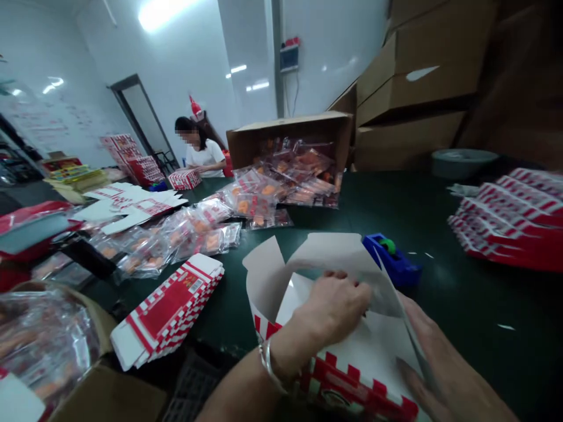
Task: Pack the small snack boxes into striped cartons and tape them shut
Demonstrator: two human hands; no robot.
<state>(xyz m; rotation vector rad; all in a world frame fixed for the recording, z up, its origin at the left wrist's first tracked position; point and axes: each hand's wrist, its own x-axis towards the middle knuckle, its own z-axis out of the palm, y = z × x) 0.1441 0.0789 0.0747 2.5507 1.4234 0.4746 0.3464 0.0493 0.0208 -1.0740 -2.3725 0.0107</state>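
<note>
A red-and-white checked paper box [352,375] stands open in front of me, its white flaps up. My left hand [332,308], a silver bangle on its wrist, reaches into the box with fingers curled over an inner flap. My right hand [444,369] lies flat against the box's right side, fingers stretched along the panel. A stack of flattened boxes [169,308] of the same print lies to the left.
Clear packets of orange goods [259,196] spill from an open carton [290,138] across the dark green table [461,293]. A blue tape dispenser [393,258] sits behind the box. More flat boxes [514,220] are stacked at right. A person [200,152] sits at the far end.
</note>
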